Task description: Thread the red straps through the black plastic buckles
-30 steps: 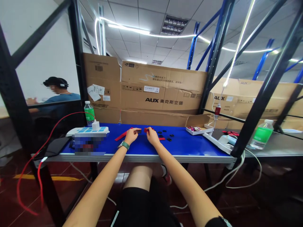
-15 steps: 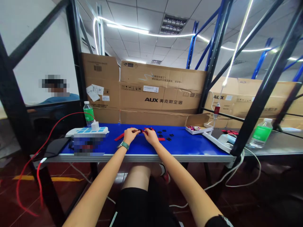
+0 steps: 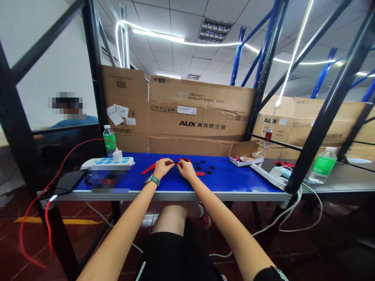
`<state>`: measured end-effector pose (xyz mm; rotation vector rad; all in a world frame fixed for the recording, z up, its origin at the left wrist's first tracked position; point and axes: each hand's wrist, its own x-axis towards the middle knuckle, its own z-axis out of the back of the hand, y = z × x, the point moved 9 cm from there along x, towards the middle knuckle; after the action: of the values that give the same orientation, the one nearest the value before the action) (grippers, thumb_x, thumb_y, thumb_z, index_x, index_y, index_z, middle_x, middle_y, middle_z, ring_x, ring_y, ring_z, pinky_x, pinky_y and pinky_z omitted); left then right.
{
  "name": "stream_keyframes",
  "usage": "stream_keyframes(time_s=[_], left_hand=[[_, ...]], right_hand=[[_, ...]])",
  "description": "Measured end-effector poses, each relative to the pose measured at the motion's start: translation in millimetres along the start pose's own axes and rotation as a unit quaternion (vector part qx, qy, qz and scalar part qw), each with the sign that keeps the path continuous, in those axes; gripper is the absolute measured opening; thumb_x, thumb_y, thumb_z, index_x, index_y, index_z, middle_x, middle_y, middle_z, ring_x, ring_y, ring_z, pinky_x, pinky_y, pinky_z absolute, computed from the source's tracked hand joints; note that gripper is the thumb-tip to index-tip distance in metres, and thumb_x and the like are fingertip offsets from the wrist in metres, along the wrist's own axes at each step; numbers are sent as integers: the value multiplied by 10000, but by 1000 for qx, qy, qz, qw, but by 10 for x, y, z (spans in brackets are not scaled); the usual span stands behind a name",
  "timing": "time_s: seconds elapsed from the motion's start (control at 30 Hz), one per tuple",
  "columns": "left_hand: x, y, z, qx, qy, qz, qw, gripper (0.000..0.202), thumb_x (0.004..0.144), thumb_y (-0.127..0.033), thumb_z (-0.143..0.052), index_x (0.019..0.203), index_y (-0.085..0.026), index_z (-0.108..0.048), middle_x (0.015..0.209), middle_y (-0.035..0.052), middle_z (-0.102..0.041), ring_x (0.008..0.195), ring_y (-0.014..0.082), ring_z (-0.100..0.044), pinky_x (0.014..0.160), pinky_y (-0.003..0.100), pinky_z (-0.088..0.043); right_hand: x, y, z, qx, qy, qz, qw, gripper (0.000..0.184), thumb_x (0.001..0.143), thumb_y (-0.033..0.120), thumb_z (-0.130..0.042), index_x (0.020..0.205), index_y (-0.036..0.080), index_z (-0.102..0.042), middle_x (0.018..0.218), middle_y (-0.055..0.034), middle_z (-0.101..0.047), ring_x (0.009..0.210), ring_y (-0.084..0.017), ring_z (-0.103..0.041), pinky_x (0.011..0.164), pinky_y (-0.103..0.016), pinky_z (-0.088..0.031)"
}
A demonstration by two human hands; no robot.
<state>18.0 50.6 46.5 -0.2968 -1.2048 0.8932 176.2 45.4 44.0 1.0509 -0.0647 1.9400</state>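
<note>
two hands, two water bottles

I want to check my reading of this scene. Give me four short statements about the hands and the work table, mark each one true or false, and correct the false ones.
The left hand wears a watch with a green strap. True.
Both hands are close together above the blue table. True.
The right hand grips the water bottle. False: the bottle stands at the table's far left, apart from the hands.
The loose black pieces lie left of the hands. False: they lie to the right.
</note>
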Motion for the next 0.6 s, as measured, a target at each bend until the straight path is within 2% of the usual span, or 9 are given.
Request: stream_keyframes(time_s=[0.13,0.23,0.33,0.47,0.6], left_hand=[[-6,-80,-40,4,21,-24,999,179,779,-364,-732,828,-192,-741,807,46,-769,738,191,-718,704,281,-556],[-11,-110,-65,-1,31,-36,999,155,800,-333,-700,844,-188,-734,815,43,-766,740,185,-709,713,283,-557],[-14,-106,-98,-6,44,-39,998,132,814,-295,-678,866,-188,-735,838,45,-766,754,184,-705,730,286,-557],[-11,-93,-131,-6,57,-54,997,135,825,-252,-667,916,-189,-743,900,57,-765,807,189,-702,774,299,-556],[-7,-99,-134,-3,60,-76,995,151,842,-211,-635,949,-187,-739,927,57,-754,826,181,-688,799,305,-546]], right_hand=[[4,-79,-58,102,6,-26,994,193,923,302,-586,1084,203,-622,749,-11,-689,660,-167,-651,646,-228,-455],[6,-116,-157,197,46,-47,978,269,971,339,-496,1191,214,-587,850,-4,-707,646,-144,-661,692,-241,-502],[28,-129,-246,260,88,-50,960,320,1003,370,-404,1123,210,-653,974,-22,-723,748,-144,-689,801,-268,-523],[96,-201,-210,311,57,-49,948,290,901,409,-565,974,178,-724,1005,-59,-743,952,-197,-679,931,-321,-494],[87,-284,-220,404,43,-91,909,332,786,458,-683,929,166,-746,924,-61,-753,879,-205,-679,888,-340,-505]])
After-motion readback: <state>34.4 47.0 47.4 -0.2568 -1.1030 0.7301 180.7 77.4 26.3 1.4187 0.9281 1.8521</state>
